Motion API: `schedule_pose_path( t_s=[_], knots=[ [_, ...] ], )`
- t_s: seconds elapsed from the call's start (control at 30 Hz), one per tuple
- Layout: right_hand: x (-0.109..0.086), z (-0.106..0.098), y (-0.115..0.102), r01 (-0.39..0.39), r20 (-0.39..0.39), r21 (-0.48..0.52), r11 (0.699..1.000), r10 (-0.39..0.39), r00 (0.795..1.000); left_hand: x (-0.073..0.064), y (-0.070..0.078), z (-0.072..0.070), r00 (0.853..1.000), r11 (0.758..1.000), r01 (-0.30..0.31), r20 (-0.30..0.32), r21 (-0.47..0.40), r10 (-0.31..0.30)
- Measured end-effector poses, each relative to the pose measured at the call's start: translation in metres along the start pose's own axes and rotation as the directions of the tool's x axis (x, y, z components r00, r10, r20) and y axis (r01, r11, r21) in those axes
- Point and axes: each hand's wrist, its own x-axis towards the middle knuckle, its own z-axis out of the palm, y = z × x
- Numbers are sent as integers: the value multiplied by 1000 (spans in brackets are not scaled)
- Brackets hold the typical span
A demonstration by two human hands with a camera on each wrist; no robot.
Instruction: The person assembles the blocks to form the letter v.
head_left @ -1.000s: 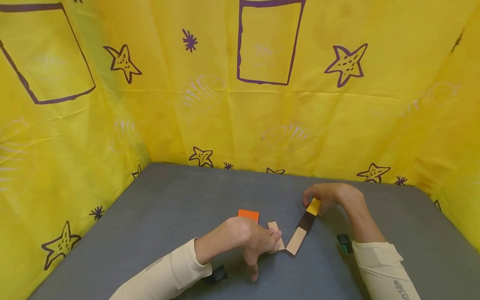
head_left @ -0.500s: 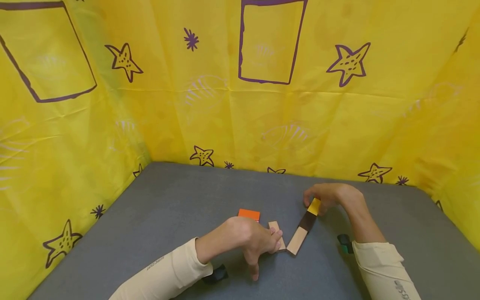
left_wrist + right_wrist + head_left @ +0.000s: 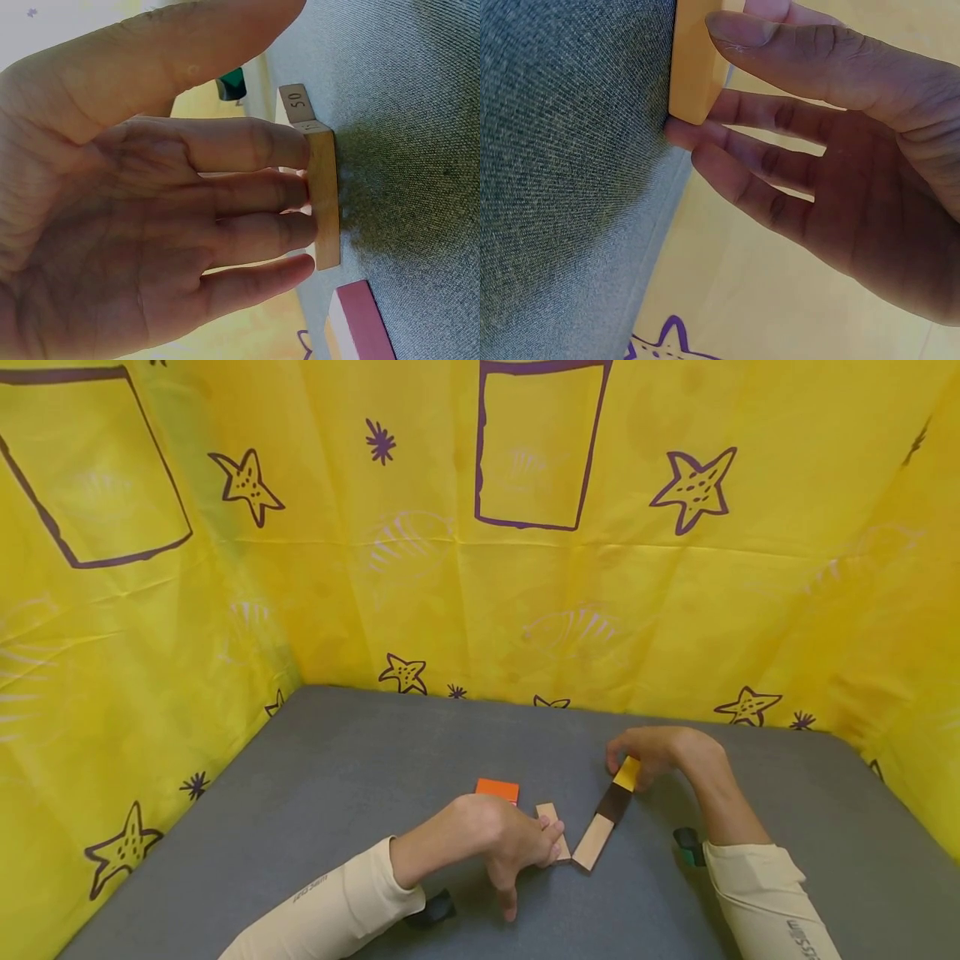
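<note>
My left hand (image 3: 517, 835) lays its fingers against a plain wooden block (image 3: 547, 812). In the left wrist view the fingers are nearly straight, their tips along the side of this block (image 3: 324, 202), and the thumb stands away. My right hand (image 3: 663, 750) pinches a yellow block (image 3: 627, 773) at the far end of a slanting row. The right wrist view has the thumb on one face of the yellow block (image 3: 697, 67) and fingers behind it. A dark brown block (image 3: 613, 802) and another plain block (image 3: 593, 842) continue that row, whose near end meets the left block in a V.
An orange block (image 3: 497, 790) lies beyond the left wrist, partly hidden by it. The grey tabletop (image 3: 360, 752) is backed by a yellow cloth (image 3: 420, 593) with purple starfish drawings. Dark wrist straps (image 3: 431, 910) show below both forearms.
</note>
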Motion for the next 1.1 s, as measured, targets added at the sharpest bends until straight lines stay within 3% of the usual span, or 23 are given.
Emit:
schedule_pose_path(
  t_s=[0.27,1.1],
  knots=[
    [1,0,0,-52,11,17,998,52,999,-1,0,1,1000,1000,8,-9,8,-8],
    [1,1,-2,-84,0,23,996,84,996,0,2,3,1000,1000,16,-17,18,-16]
  ],
)
